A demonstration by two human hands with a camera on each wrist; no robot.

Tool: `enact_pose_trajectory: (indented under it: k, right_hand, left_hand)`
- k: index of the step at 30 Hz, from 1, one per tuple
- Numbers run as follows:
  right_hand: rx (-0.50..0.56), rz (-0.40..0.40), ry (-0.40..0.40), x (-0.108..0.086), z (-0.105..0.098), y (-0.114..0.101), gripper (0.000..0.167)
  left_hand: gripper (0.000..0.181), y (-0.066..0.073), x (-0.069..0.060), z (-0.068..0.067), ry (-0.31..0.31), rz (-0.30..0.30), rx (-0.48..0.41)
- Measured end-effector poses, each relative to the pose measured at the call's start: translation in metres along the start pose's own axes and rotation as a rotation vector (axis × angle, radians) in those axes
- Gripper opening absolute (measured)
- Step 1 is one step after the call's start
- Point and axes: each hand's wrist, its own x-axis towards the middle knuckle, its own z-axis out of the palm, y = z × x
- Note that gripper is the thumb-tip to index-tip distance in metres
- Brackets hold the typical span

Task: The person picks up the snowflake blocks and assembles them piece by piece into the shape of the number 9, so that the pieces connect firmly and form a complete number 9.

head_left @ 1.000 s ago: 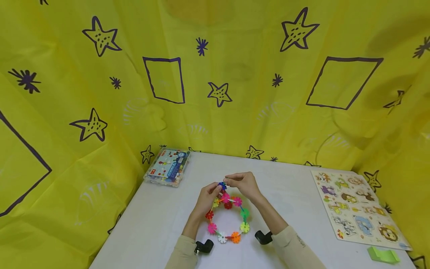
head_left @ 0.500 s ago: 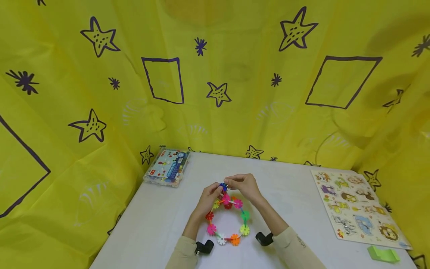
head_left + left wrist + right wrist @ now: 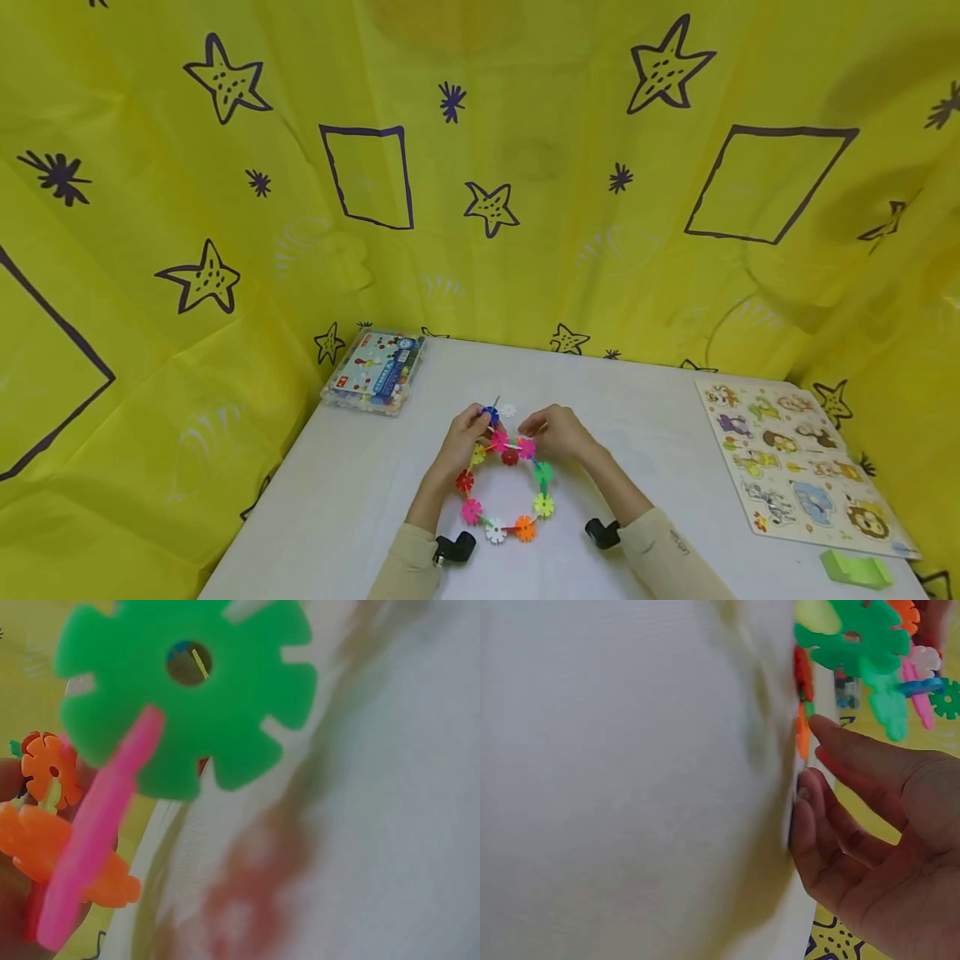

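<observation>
In the head view, notched snowflake discs in many colours join into a ring, with a pink disc (image 3: pixel 472 511) and an orange disc (image 3: pixel 525 528) on its near side. My left hand (image 3: pixel 456 443) pinches a blue disc (image 3: pixel 490 415) at the far end. A pale disc (image 3: pixel 507 410) shows beside it; whether they join, I cannot tell. My right hand (image 3: pixel 564 433) is right of the ring's far side, fingers loosely bent. Between its thumb (image 3: pixel 862 754) and fingers nothing held is visible. A green disc (image 3: pixel 187 690) and a pink edge-on disc (image 3: pixel 101 825) fill the left wrist view.
A clear box with a printed lid (image 3: pixel 375 372) stands at the back left of the white table (image 3: pixel 637 467). An animal puzzle board (image 3: pixel 802 467) lies to the right, with a green block (image 3: pixel 855 569) at its near edge. Yellow curtain (image 3: pixel 525 275) surrounds the table.
My right hand has drawn away from the blue disc, moving right and slightly nearer. The pale disc beside the blue one now shows. My left hand keeps its pinch, with little movement.
</observation>
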Motion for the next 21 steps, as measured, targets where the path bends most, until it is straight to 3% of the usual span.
enact_pose_trajectory:
  k: [4, 10, 16, 21]
  right_hand:
    - [-0.048, -0.006, -0.047, -0.002, 0.004, 0.001, 0.034]
    - [-0.095, -0.047, 0.009, -0.003, 0.005, -0.001, 0.022]
    - [-0.007, -0.014, 0.106, -0.002, 0.001, -0.001, 0.016]
    - [0.135, -0.054, 0.205, -0.001, -0.007, -0.008, 0.008]
  left_hand:
    - [0.029, 0.001, 0.0, 0.0, 0.018, -0.032, -0.023]
    - [0.036, -0.001, 0.002, 0.001, 0.036, -0.026, -0.039]
    - [0.037, -0.003, 0.003, 0.001, 0.026, -0.003, -0.032]
    - [0.038, -0.004, 0.003, 0.002, 0.02, -0.005, -0.033]
